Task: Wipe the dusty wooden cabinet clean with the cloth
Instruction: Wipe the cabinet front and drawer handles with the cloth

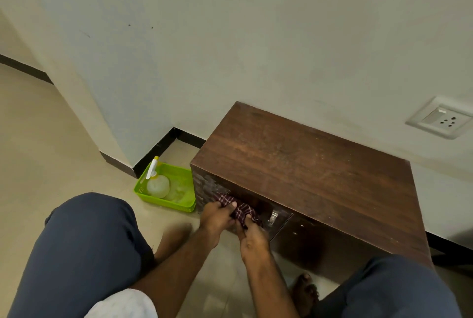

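A low dark wooden cabinet (302,172) stands against the wall, its top faintly dusty. Both hands hold a maroon checked cloth (240,209) in front of the cabinet's left door. My left hand (217,216) grips the cloth's left part with the thumb on top. My right hand (252,239) pinches its lower right end. A metal handle (273,217) shows on the door just right of the cloth.
A green plastic basket (176,205) with a spray bottle (156,182) sits on the floor left of the cabinet. My knees in blue trousers fill the lower corners, bare feet between them. A wall socket (441,119) is at the right.
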